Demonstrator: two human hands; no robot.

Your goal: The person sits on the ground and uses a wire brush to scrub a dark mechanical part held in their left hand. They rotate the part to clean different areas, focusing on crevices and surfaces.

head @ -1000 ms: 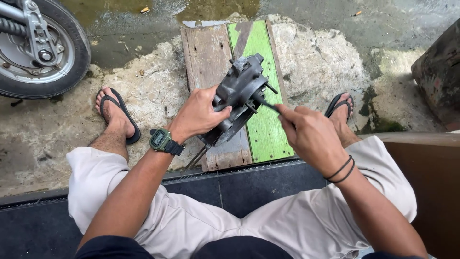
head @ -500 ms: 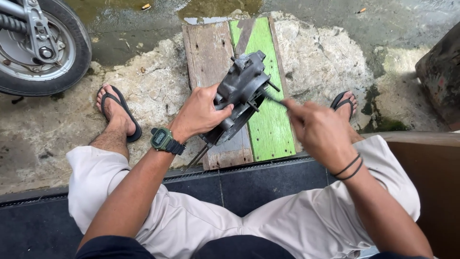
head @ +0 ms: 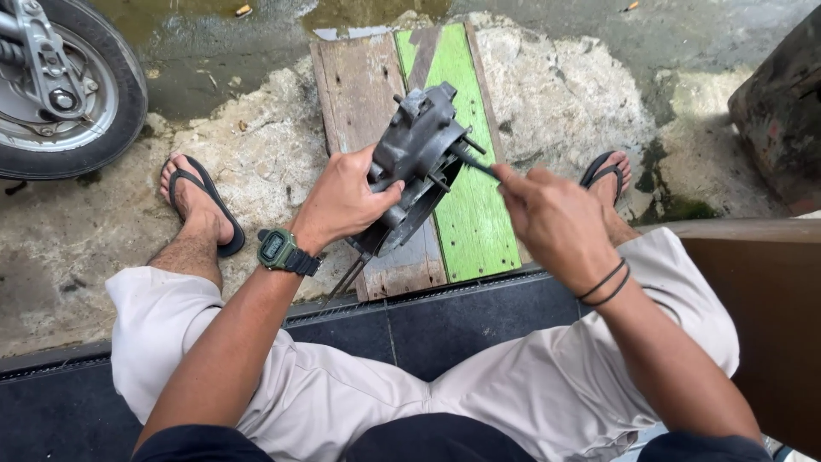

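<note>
- Our left hand [head: 342, 201] has its grip closed round the grey metal engine casing [head: 415, 162], held up over the green plank [head: 466, 171].
- Our right hand [head: 556, 218] pinches a thin tool [head: 475, 164] whose tip touches the casing.
- We judge the casing heavy, rigid and greasy; best held by its body, clear of the studs.

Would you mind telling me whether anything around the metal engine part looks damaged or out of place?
The board under the engine part has a split far end and patchy green paint. Standing water with floating debris lies beyond it. The left hand grips the part; the right hand holds a thin tool against it.
</note>
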